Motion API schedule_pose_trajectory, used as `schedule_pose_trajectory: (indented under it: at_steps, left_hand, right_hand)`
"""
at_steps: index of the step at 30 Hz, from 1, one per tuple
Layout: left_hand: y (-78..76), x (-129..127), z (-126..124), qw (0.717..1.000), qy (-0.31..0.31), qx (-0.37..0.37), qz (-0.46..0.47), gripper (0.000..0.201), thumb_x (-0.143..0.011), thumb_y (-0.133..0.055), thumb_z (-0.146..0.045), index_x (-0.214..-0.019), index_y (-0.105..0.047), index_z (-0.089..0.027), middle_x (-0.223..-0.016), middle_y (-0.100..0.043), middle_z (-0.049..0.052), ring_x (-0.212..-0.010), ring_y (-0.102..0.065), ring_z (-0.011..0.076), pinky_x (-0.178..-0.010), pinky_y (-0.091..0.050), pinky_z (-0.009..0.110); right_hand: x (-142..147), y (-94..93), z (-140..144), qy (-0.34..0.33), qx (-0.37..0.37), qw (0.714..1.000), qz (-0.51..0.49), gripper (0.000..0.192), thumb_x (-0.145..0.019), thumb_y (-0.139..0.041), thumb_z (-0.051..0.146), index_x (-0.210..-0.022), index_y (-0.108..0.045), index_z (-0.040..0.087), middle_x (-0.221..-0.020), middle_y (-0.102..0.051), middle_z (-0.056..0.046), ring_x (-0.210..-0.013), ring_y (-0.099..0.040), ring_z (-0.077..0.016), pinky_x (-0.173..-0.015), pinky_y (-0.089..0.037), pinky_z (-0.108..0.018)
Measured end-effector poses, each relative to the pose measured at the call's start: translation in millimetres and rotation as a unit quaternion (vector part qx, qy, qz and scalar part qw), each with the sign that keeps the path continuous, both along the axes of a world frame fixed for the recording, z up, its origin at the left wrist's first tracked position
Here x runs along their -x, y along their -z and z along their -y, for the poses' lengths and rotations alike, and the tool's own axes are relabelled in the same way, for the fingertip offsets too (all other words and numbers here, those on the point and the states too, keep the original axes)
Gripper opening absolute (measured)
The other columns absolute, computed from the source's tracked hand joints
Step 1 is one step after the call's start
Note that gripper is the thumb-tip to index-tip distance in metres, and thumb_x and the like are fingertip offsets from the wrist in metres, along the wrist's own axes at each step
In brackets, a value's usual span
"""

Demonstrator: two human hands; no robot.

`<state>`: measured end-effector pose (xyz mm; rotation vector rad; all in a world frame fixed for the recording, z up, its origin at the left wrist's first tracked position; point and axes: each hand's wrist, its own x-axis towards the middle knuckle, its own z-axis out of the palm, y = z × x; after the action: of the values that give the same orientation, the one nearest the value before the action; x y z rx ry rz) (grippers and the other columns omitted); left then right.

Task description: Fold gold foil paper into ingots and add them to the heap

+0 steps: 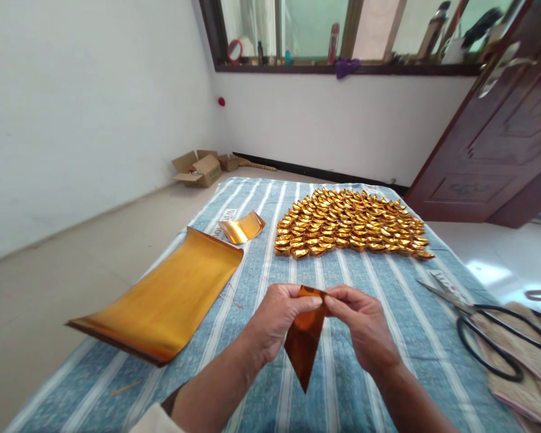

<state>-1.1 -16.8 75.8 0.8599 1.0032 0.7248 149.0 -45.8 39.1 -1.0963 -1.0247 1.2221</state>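
Note:
Both my hands pinch a sheet of shiny copper-gold foil paper (304,343) along its top edge, above the striped cloth. My left hand (282,316) holds the top left part, its thumb lying over the front. My right hand (363,322) grips the top right corner between thumb and fingers, close to the left thumb. The foil paper hangs down to a point, partly folded. Beyond my hands lie many folded gold foil ingots (347,222) in tight rows. Left of them sits a small curved stack of gold foil paper (243,227).
A large gold foil sheet (171,294) with curled edges lies on the left of the striped cloth (252,361). Black-handled scissors (473,310) rest at the right edge, partly on beige fabric (523,385). Cardboard boxes (201,171) stand on the floor. A dark red door (482,138) stands right.

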Motion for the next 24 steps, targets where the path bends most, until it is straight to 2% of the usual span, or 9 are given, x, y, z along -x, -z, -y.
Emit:
schedule_pose_trajectory:
  at_steps: [3,7,11,13,16,18,19,21,24]
  left_hand:
    - [-2.0,-1.5,-0.6,1.0,0.012,-0.015,0.01,0.021,-0.059,-0.078,-0.024,-0.073,-0.073,-0.01,-0.068,-0.071,0.005,-0.059,-0.059,0.0131,-0.062,-0.042,0.024]
    - [1.3,-2.5,-4.0,1.0,0.018,-0.022,-0.009,0.024,-0.058,-0.08,-0.027,-0.072,-0.072,-0.01,-0.063,-0.069,0.004,-0.059,-0.06,0.0149,-0.061,-0.043,0.025]
    - [-0.1,2.9,-9.0,0.999,0.033,-0.018,-0.027,0.024,-0.062,-0.078,-0.029,-0.075,-0.073,-0.01,-0.068,-0.071,0.006,-0.067,-0.065,0.0181,-0.067,-0.046,0.027]
    - [-4.8,9.6,-12.7,0.999,0.041,0.003,-0.032,0.022,-0.062,-0.078,-0.029,-0.074,-0.073,-0.011,-0.076,-0.074,0.009,-0.069,-0.067,0.019,-0.069,-0.048,0.027]
    - [-12.2,22.4,-19.7,0.997,0.048,0.008,-0.056,0.022,-0.062,-0.078,-0.029,-0.074,-0.073,-0.012,-0.077,-0.075,0.009,-0.067,-0.066,0.0177,-0.066,-0.047,0.025]
    - [-15.4,29.7,-23.7,0.996,0.048,0.014,-0.074,0.023,-0.06,-0.079,-0.03,-0.073,-0.073,-0.012,-0.074,-0.075,0.009,-0.063,-0.065,0.0173,-0.062,-0.046,0.025]
    - [-16.2,32.4,-25.0,0.995,0.049,0.016,-0.079,0.023,-0.059,-0.079,-0.03,-0.074,-0.073,-0.012,-0.073,-0.074,0.008,-0.062,-0.065,0.0171,-0.061,-0.046,0.025]
    - [-16.6,35.5,-26.0,0.995,0.049,0.016,-0.085,0.024,-0.059,-0.078,-0.03,-0.074,-0.073,-0.012,-0.072,-0.074,0.008,-0.06,-0.064,0.0168,-0.06,-0.045,0.025]
    - [-14.8,36.5,-24.6,0.996,0.043,0.002,-0.084,0.023,-0.059,-0.077,-0.03,-0.071,-0.071,-0.011,-0.072,-0.074,0.009,-0.061,-0.064,0.0171,-0.06,-0.045,0.026]
  right_hand:
    - [3.3,-1.6,0.7,0.0,0.027,0.999,-0.038,0.02,-0.073,-0.073,0.037,-0.073,-0.071,0.017,-0.069,-0.065,0.0,-0.067,-0.057,-0.0144,-0.068,-0.046,-0.029]
    - [2.5,-4.9,3.9,0.005,0.034,0.999,-0.003,0.023,-0.073,-0.074,0.04,-0.072,-0.07,0.017,-0.067,-0.066,0.0,-0.065,-0.058,-0.0137,-0.066,-0.046,-0.028]
    - [-31.8,3.6,8.1,0.054,-0.008,0.98,0.194,0.031,-0.078,-0.067,0.046,-0.091,-0.069,0.018,-0.084,-0.071,-0.005,-0.079,-0.064,-0.0201,-0.075,-0.049,-0.033]
    - [-69.6,12.8,10.9,0.14,-0.052,0.91,0.387,0.026,-0.082,-0.061,0.042,-0.087,-0.069,0.018,-0.087,-0.07,-0.007,-0.082,-0.064,-0.0223,-0.078,-0.048,-0.035]
    - [-141.6,25.8,20.2,0.26,-0.011,0.73,0.632,0.025,-0.086,-0.047,0.026,-0.094,-0.067,0.015,-0.091,-0.069,-0.013,-0.084,-0.064,-0.0265,-0.076,-0.046,-0.037]
    - [-187.1,32.4,29.6,0.259,0.078,0.619,0.738,0.029,-0.084,-0.04,0.016,-0.096,-0.066,0.013,-0.092,-0.068,-0.015,-0.084,-0.063,-0.0286,-0.074,-0.046,-0.038]
    - [-206.4,35.6,34.3,0.235,0.116,0.581,0.771,0.029,-0.082,-0.04,0.014,-0.094,-0.066,0.012,-0.091,-0.068,-0.016,-0.085,-0.064,-0.0299,-0.073,-0.045,-0.039]
    - [-237.0,42.6,42.5,0.195,0.159,0.548,0.797,0.027,-0.077,-0.043,0.013,-0.092,-0.066,0.013,-0.094,-0.068,-0.017,-0.087,-0.064,-0.0308,-0.075,-0.045,-0.04]
    - [-266.3,54.7,48.3,0.127,0.168,0.593,0.777,0.022,-0.073,-0.049,0.019,-0.087,-0.066,0.02,-0.098,-0.068,-0.015,-0.091,-0.065,-0.0299,-0.074,-0.046,-0.039]
